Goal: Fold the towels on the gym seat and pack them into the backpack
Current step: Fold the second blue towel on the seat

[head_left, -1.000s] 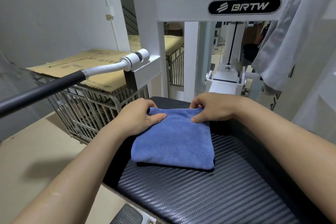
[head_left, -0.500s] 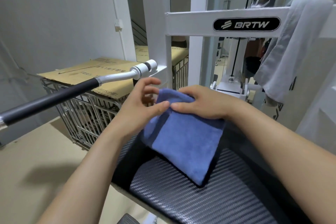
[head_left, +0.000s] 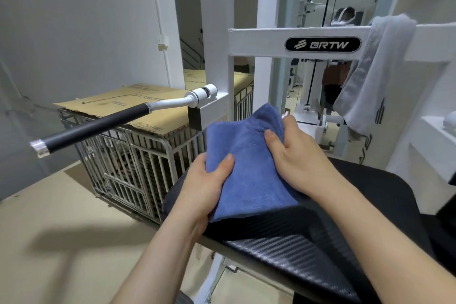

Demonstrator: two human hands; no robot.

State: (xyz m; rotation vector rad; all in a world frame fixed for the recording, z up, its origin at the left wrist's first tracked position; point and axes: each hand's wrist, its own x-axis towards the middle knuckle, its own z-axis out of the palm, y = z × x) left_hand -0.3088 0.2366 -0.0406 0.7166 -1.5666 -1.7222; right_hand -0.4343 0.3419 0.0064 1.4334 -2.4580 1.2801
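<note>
Now folded into a thick pad, the blue towel (head_left: 249, 175) hangs tilted between both hands over the black gym seat (head_left: 308, 249). The left hand (head_left: 204, 195) grips its near edge, thumb on top, and the right hand (head_left: 298, 160) clasps its far corner. Packing looks to be the step in hand. With the backpack out of view, the next move calls for carrying the pad without spilling the fold.

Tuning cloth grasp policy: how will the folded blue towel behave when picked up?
Likely floppy: the blue towel bows and creases between the left hand and right hand instead of holding flat. Probably light, since plain thumb-and-finger grips hold it up. Its plush nap should resist slipping.
</note>
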